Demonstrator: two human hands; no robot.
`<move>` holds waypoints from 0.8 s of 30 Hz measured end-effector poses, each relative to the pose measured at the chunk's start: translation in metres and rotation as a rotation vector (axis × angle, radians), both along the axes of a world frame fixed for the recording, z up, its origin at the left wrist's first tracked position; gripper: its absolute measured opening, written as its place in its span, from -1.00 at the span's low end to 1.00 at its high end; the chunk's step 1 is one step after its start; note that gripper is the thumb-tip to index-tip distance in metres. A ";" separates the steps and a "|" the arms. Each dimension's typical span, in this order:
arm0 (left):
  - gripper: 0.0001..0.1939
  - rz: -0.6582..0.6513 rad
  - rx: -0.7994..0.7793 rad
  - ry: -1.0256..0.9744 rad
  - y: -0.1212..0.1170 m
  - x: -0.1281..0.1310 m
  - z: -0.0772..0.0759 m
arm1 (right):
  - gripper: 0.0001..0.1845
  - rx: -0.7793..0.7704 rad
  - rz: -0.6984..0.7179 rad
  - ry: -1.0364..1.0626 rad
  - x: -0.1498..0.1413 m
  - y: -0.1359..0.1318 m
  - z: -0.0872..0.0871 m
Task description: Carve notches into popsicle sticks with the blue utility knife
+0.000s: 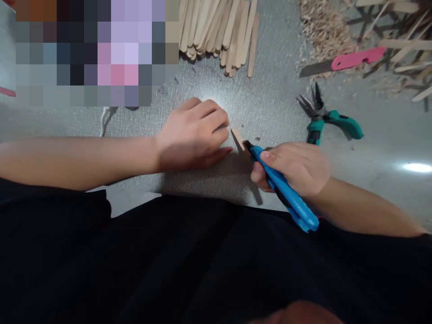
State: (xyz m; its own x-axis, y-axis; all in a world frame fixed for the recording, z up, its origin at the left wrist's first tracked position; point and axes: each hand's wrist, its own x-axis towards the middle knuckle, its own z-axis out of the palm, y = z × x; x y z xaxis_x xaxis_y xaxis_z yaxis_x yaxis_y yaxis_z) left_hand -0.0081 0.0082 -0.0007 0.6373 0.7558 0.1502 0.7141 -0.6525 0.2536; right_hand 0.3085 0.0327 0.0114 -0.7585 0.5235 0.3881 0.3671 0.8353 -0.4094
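Grey counter (pixel 283 99). Left hand (pixel 195 132) over it, fingers loosely curled; can't tell whether it holds anything. Right hand (pixel 302 166) wraps the blue-handled pliers (pixel 288 193): likely rigid, heavier than wood, best held mid-handle. Smallest: wooden craft stick (pixel 237 137) at the pliers' tip, between the hands; probably light, stiff, prone to splitting; pinch its flat faces. No legible brands or writing.

Cam sits on the wearer's head, pitched steeply down and forward; close range, left forearm (pixel 77 159) cropped at frame edge; right hand (pixel 293 166) gripping just right of centre, dark shirt (pixel 202 261) filling the frame below that grip, tabletop (pixel 276 103) spreading beyond it.
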 end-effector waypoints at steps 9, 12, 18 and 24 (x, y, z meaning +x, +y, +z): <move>-0.56 0.063 -0.092 -0.082 -0.008 0.003 -0.003 | -0.81 0.157 0.006 0.137 -0.017 0.003 -0.015; -0.50 0.073 -0.096 -0.074 -0.007 0.003 0.000 | -0.81 0.022 -0.083 0.126 -0.013 -0.003 -0.016; -0.41 0.113 -0.089 -0.125 -0.009 0.004 -0.002 | -0.30 0.054 -0.118 0.066 -0.014 -0.005 -0.014; -0.42 0.111 -0.105 -0.050 -0.015 0.004 0.001 | -0.36 0.101 -0.128 0.132 -0.023 -0.005 -0.016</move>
